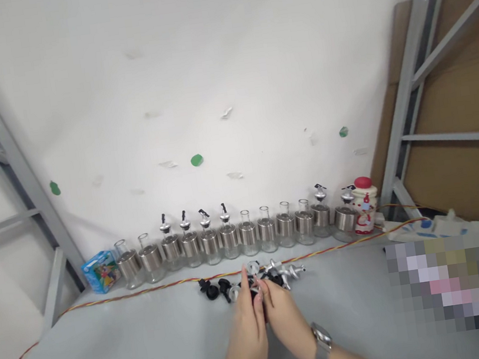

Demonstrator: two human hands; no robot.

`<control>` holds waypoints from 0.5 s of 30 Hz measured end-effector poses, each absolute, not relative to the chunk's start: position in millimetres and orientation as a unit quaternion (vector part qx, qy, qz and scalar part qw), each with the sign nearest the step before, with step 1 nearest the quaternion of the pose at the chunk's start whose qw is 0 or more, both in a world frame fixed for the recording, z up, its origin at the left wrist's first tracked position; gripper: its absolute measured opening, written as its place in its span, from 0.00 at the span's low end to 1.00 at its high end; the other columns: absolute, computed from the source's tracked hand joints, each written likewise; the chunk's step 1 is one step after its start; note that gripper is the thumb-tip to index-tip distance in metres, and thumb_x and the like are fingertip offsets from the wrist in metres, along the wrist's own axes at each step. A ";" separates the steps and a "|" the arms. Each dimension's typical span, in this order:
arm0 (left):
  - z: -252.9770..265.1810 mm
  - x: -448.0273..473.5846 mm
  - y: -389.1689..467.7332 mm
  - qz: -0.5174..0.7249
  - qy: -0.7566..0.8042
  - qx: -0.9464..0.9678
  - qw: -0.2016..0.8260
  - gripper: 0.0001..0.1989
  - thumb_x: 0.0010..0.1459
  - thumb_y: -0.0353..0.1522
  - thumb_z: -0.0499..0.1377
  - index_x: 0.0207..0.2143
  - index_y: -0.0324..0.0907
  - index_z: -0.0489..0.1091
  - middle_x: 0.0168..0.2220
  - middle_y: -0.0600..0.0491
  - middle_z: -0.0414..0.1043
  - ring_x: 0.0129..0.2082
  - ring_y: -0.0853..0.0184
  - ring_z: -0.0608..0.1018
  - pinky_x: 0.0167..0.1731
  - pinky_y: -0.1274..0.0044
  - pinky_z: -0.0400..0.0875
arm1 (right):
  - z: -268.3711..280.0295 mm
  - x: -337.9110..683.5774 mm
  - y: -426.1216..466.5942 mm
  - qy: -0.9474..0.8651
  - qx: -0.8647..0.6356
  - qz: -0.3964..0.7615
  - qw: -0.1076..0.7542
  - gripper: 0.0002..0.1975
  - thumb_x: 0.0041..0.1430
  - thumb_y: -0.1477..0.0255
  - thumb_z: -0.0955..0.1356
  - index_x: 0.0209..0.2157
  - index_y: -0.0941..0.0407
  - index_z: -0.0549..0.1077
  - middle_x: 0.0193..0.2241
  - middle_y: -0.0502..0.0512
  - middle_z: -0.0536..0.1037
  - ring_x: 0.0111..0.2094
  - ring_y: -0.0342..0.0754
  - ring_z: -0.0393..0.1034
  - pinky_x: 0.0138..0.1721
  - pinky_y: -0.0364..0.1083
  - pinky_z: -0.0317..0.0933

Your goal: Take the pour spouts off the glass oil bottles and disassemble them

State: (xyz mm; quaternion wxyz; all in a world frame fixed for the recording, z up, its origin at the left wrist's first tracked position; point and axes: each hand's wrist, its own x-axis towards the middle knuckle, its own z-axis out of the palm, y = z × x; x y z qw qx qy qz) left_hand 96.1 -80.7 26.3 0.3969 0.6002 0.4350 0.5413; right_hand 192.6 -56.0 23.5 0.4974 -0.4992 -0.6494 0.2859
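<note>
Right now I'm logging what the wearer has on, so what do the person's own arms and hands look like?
Both forearms are bare, with no sleeves showing. The left hand wears nothing. A silver metal wristwatch with a link band sits on the wrist of the right hand. No gloves.

we take this for a small workshop or packing bench rather than a home kitchen. a plain grey worktop (111, 346) stands against a bare white wall (205, 59) marked with bits of tape and green dots, framed by grey metal racking (421, 76) on both sides, with brown board (473, 129) leaning behind the right frame. along the wall we see a long row of identical glass bottles (248, 238) with steel bands, some fitted with pourers, some open, and a heap of loose pourer spouts (254, 281) in front. a twisted red-and-yellow cable (139, 291) runs loose across the surface.
</note>
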 end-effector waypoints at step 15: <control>29.7 82.2 -69.4 0.505 0.509 0.593 0.367 0.25 0.59 0.44 0.38 0.56 0.43 0.47 0.19 0.59 0.60 0.19 0.71 0.65 0.22 0.79 0.59 | 20.3 229.6 -15.4 -0.634 -0.525 0.238 0.515 0.19 0.53 0.56 0.59 0.28 0.56 0.70 0.30 0.57 0.74 0.34 0.49 0.66 0.36 0.46 0.58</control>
